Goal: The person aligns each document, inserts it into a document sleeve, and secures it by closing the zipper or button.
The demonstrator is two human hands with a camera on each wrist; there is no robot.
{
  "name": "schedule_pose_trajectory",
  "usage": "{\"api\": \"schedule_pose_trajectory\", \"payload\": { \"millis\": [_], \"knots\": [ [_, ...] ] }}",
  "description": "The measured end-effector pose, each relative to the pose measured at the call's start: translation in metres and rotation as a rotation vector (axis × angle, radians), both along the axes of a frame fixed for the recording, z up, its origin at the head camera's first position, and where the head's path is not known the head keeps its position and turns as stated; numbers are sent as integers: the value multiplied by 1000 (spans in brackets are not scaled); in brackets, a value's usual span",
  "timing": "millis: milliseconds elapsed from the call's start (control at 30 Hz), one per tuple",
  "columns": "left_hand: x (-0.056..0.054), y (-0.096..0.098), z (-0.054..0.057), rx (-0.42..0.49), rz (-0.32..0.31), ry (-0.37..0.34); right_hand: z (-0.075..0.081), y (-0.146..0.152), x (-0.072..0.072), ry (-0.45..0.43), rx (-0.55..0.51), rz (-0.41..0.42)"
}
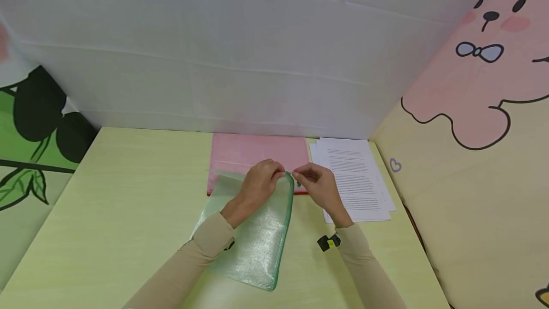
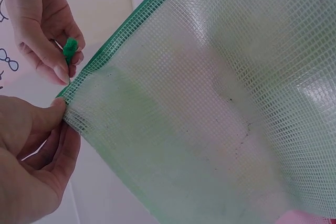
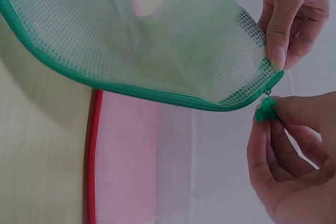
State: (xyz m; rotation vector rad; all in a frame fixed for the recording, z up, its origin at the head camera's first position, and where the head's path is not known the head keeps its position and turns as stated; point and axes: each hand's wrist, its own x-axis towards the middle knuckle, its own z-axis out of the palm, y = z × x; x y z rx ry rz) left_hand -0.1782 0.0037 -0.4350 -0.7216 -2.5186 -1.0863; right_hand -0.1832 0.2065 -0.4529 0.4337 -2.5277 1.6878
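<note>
A translucent green mesh zipper pouch (image 1: 253, 237) is held up over the table, its green zipper edge (image 3: 157, 96) facing right in the head view. My left hand (image 1: 260, 182) pinches the pouch's top corner between thumb and fingers, as the left wrist view (image 2: 37, 156) also shows. At that same corner my right hand (image 1: 319, 186) pinches the green zipper pull (image 3: 266, 108), a knotted tab hanging from the slider by a small metal link. Behind the pouch lies a pink pouch (image 1: 257, 147) with a red zipper edge (image 3: 92, 166), partly covered by the green one.
A loose stack of printed paper sheets (image 1: 353, 180) lies right of the pink pouch, near the table's right edge. A white wall (image 1: 240, 61) rises behind the pale green table (image 1: 116, 213). Panels with cartoon drawings (image 1: 480, 123) stand at both sides.
</note>
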Motion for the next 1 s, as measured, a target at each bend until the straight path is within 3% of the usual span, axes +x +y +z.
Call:
{"api": "schedule_pose_trajectory", "payload": {
  "millis": [367, 800, 1000],
  "knots": [
    [2, -5, 6, 39, -16, -6, -9, 7, 4, -12, 22, -38],
    [3, -12, 10, 69, -7, 35, -19, 10, 8, -43, 78, -71],
    [3, -16, 11, 75, -6, 47, -5, 5, 18, -86, 82, -66]
  ]
}}
